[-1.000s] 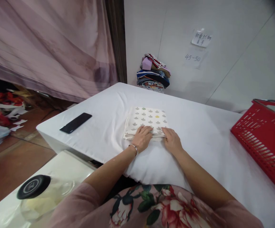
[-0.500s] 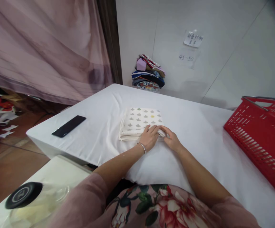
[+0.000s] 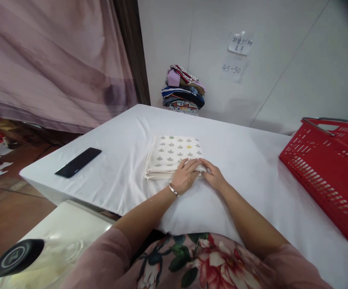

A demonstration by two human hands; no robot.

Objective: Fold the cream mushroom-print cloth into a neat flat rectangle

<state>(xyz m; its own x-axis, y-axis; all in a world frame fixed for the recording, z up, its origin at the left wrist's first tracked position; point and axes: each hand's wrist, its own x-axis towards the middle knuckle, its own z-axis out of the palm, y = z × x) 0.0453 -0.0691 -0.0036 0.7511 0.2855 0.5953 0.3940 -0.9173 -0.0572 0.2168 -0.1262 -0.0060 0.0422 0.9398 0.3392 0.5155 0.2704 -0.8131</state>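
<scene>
A folded white cloth (image 3: 175, 148), printed with small grey shapes plus a green and a yellow one, lies flat in several layers in the middle of the table. My left hand (image 3: 186, 176) rests on its near right part, fingers stretched across the top; a bracelet circles the wrist. At the near right corner, my right hand (image 3: 213, 175) has its fingers and thumb closed about the cloth's edge. The fingertips of both hands almost meet there. The layers beneath my hands are partly hidden.
A white cloth covers the table (image 3: 246, 154). On its left lies a black phone (image 3: 78, 162); at right stands a red basket (image 3: 324, 172). Folded fabrics (image 3: 183, 90) are stacked against the wall. A black-lidded clear container (image 3: 19, 257) sits on a lower surface at near left.
The view has shifted slightly, so everything sits a little farther left. My hands stay at the cloth's near right corner with hardly any movement.
</scene>
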